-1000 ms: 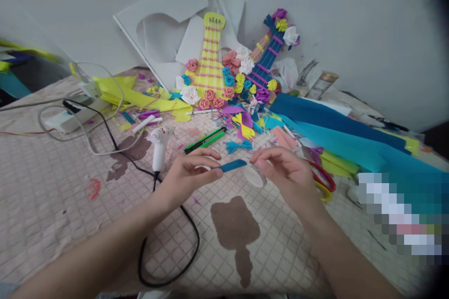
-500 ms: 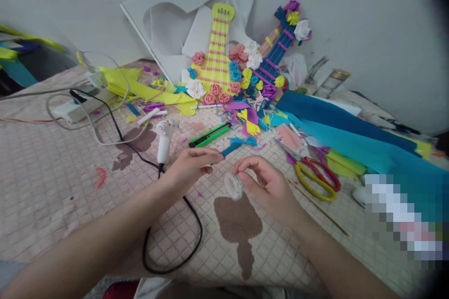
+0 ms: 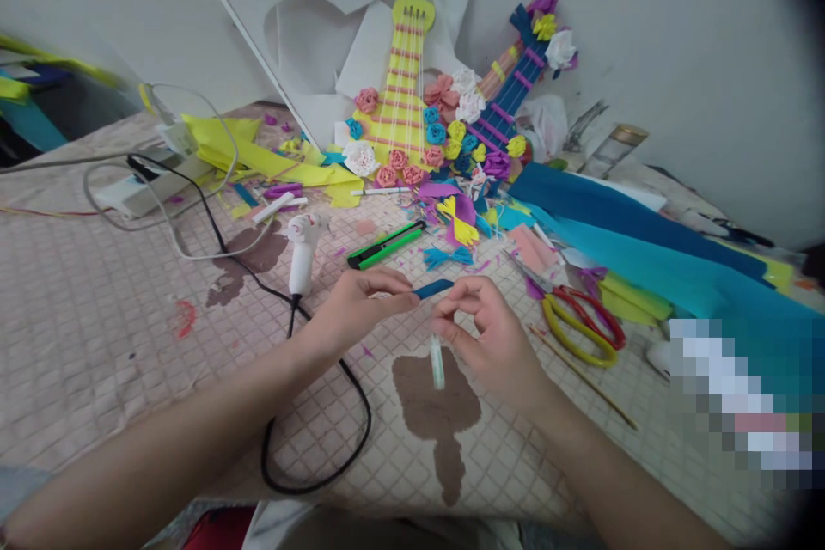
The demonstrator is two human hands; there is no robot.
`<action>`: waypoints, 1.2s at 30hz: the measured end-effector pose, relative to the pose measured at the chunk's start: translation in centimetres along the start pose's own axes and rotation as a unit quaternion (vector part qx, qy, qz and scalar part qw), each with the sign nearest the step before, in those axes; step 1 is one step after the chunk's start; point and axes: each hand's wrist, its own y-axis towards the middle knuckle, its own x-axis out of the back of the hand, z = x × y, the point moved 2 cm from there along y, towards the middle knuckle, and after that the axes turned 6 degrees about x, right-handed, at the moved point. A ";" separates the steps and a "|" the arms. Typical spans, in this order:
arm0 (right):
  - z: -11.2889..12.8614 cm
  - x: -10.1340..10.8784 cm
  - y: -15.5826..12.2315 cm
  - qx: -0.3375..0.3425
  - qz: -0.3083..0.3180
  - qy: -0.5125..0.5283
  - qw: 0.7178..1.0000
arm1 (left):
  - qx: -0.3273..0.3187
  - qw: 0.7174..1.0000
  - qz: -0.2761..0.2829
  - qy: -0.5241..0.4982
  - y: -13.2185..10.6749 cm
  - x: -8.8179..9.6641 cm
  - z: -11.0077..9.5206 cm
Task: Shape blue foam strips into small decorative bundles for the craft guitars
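Observation:
My left hand [image 3: 370,305] is closed, pinching a short dark blue paper strip [image 3: 434,289] between thumb and fingers. Opposite it, my right hand [image 3: 490,331] grips a small roll of tape [image 3: 437,363] that hangs nearly edge-on below the fingertips. The strip's far end reaches the right fingertips; I cannot tell whether they grip it too. Just beyond the hands lie a light blue fringed paper bow [image 3: 448,257] and a green and black utility knife [image 3: 387,246]. To the left, a white hot glue gun [image 3: 302,253] stands with its cord trailing.
A yellow paper guitar [image 3: 406,103] and a blue one [image 3: 512,94], both with paper flowers, lean at the back. Scissors [image 3: 580,322] and a thin wooden stick [image 3: 586,378] lie at right, near blue paper sheets [image 3: 619,241]. A power strip [image 3: 151,185] sits at left.
The tape roll has turned from showing its face to nearly edge-on. The blue strip has shifted right and lies level between my hands, which are closer together.

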 end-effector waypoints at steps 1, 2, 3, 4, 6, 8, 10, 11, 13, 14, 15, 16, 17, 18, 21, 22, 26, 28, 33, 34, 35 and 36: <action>-0.1 0.0 0.0 -0.013 -0.006 0.011 1.000 | -0.001 1.000 0.000 0.008 -0.1 0.0 0.0; -0.1 0.0 0.0 -0.025 -0.011 0.022 0.999 | 0.001 1.000 0.001 0.013 -0.1 -0.1 0.0; -0.2 0.0 0.0 -0.034 -0.015 0.028 0.999 | 0.005 1.000 0.003 0.016 -0.1 -0.1 0.0; -0.2 0.0 0.1 -0.040 -0.018 0.031 0.999 | 0.008 1.000 0.004 0.020 -0.2 -0.1 0.0; -0.1 0.0 0.1 -0.052 -0.020 0.027 0.998 | 0.009 0.999 0.007 0.030 -0.2 -0.1 0.1; 0.0 0.1 0.2 -0.064 -0.021 0.020 0.998 | 0.006 0.999 0.010 0.040 -0.3 -0.2 0.1; 0.0 0.2 0.3 -0.078 -0.022 0.015 0.997 | 0.004 0.999 0.016 0.049 -0.3 -0.2 0.0; 0.1 0.3 0.4 -0.083 -0.021 0.015 0.996 | 0.004 0.998 0.018 0.052 -0.3 -0.2 0.0; 0.1 0.3 0.5 -0.096 -0.022 0.018 0.995 | 0.003 0.998 0.021 0.059 -0.3 -0.3 -0.1; 0.1 0.3 0.5 -0.104 -0.021 0.022 0.994 | 0.003 0.998 0.020 0.063 -0.4 -0.3 -0.1; 0.1 0.3 0.5 -0.114 -0.022 0.025 0.993 | 0.003 0.998 0.021 0.065 -0.4 -0.3 -0.1; 0.1 0.3 0.6 -0.126 -0.022 0.029 0.991 | 0.001 0.998 0.023 0.065 -0.3 -0.3 0.0; 0.1 0.3 0.6 -0.137 -0.020 0.034 0.990 | 0.000 0.998 0.025 0.064 -0.3 -0.4 0.0; 0.1 0.4 0.6 -0.146 -0.016 0.040 0.988 | -0.001 0.998 0.029 0.062 -0.3 -0.4 0.1; 0.1 0.5 0.6 -0.150 0.000 0.062 0.987 | -0.007 0.998 0.037 0.057 -0.3 -0.3 0.4; 0.2 0.6 0.6 -0.145 0.005 0.067 0.987 | -0.009 0.998 0.036 0.058 -0.3 -0.3 0.4; 0.3 0.7 0.6 -0.142 0.008 0.057 0.988 | -0.015 0.997 0.040 0.063 -0.3 -0.4 0.4; 0.3 0.7 0.6 -0.153 0.007 0.044 0.987 | -0.020 0.997 0.045 0.067 -0.3 -0.4 0.3; 0.3 0.7 0.6 -0.158 0.011 0.033 0.987 | -0.026 0.995 0.055 0.080 -0.4 -0.5 0.3; 0.3 0.7 0.5 -0.159 0.013 0.037 0.986 | -0.026 0.995 0.058 0.083 -0.5 -0.5 0.3; 0.2 0.8 0.5 -0.162 0.016 0.043 0.986 | -0.026 0.994 0.061 0.085 -0.5 -0.5 0.3; 0.2 0.8 0.5 -0.164 0.019 0.048 0.985 | -0.026 0.994 0.064 0.086 -0.6 -0.5 0.3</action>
